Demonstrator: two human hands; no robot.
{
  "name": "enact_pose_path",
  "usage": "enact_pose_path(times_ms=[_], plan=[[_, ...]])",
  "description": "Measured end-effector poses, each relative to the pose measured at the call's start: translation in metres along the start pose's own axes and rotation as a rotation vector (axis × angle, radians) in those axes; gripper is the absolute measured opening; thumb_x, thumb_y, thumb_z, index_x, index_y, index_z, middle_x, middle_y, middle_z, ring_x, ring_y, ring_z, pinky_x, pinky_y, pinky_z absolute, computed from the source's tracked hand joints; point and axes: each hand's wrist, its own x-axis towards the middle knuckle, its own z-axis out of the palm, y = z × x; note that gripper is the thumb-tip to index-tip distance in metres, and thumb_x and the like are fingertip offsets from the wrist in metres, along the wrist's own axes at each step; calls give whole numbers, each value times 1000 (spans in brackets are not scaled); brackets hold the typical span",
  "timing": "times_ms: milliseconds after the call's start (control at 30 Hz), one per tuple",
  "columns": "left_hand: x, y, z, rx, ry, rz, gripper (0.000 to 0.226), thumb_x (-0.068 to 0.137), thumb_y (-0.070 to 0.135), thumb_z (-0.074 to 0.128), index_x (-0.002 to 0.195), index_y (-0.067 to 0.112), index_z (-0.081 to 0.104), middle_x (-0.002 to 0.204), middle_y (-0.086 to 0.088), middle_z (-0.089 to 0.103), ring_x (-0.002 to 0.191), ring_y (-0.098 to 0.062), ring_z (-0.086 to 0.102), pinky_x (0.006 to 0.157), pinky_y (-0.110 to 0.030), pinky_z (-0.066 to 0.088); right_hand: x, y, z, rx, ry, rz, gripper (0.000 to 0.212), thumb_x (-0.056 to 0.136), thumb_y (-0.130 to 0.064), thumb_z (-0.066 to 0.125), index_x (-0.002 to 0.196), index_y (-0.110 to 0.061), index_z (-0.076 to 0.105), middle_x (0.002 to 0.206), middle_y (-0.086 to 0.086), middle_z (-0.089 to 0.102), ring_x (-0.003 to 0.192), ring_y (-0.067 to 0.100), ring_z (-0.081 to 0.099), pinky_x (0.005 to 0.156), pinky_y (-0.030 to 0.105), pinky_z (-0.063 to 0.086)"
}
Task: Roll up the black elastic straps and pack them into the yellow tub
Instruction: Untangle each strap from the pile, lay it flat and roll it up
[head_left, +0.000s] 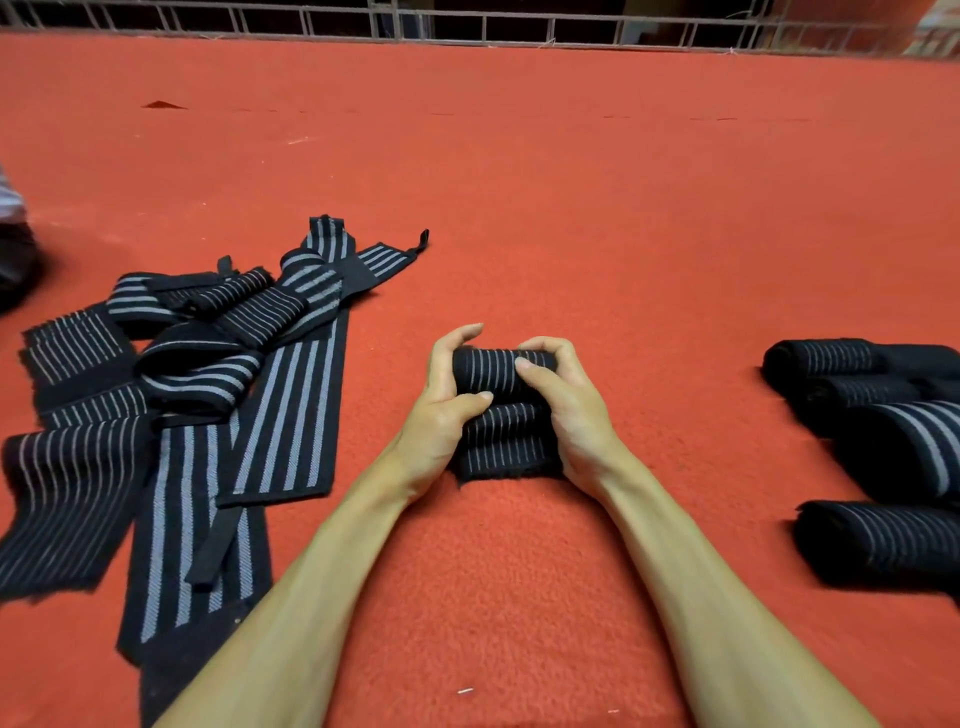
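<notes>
Two hands on one strap (493, 371): left hand (441, 402) and right hand (569, 408) have fingers curled tight round the roll's ends, thumbs on top, loose tail trailing back between the palms. Looks soft, light, springy; I'd squeeze both ends or it unwinds. No tub visible.

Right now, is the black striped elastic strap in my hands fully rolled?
Partly rolled: fingers grip the roll, a flat tail lies unrolled on the red carpet.

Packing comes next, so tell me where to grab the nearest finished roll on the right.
Grip the nearest roll around its middle from above, pinching its far and near sides. It lies on its side, so squeezing across the layers should keep it wound.
</notes>
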Motion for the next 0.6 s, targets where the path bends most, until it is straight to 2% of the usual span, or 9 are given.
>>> enact_pose_path(times_ms=[100, 233, 367, 433, 500, 600], plan=[[0, 3, 3, -100, -3, -29, 55, 82, 24, 54, 134, 29, 36, 104, -2, 55, 89, -6, 59, 76, -21, 51, -1, -2, -3, 55, -34, -14, 16, 77, -22, 53, 93, -25, 52, 88, -3, 57, 77, 12, 55, 68, 31, 47], [0, 4, 6, -68, 44, -26, 38, 93, 44, 52, 126, 28, 43, 105, 3, 57, 87, 1, 59, 73, -14, 48, -1, -2, -4, 114, -104, -97, 16, 68, -8, 47, 81, -18, 48, 95, -4, 52, 89, 16, 46, 78, 32, 38], [-1, 5, 5, -59, 44, -4, 28, 89, 37, 48, 114, 24, 48, 101, 3, 58, 84, 3, 59, 73, -14, 48, -2, -4, -3, 129, -149, -123, 16, 67, -5, 46, 79, -16, 46, 96, -2, 49, 80, 7, 48, 69, 20, 41], [-1, 3, 3, -126, 63, 0, 27, 87, 30, 52, 112, 20, 50, 97, 3, 60, 82, 0, 60, 72, -18, 50, -1, -2, -2, 99, -151, -114, 11, 73, -11, 49, 83, -16, 50, 96, -1, 52, 81, 7, 50, 70, 18, 42], [-1, 2, 0, -126, 85, 22, 28, 85, 26, 58, 112, 20, 51, 97, 3, 59, 84, -2, 59, 73, -20, 50, 1, 2, 1, 94, -97, -76, 11, 82, -24, 55, 91, -18, 55, 96, 0, 56, 88, 11, 52, 79, 27, 45], [0, -1, -2, -119, 107, 44, 43, 79, 24, 67, 118, 21, 50, 100, 0, 56, 90, -5, 56, 80, -21, 48, 5, 6, 5, 49, 22, -1, 34, 85, -45, 59, 106, -19, 57, 103, 2, 61, 94, 13, 58, 89, 40, 49]])
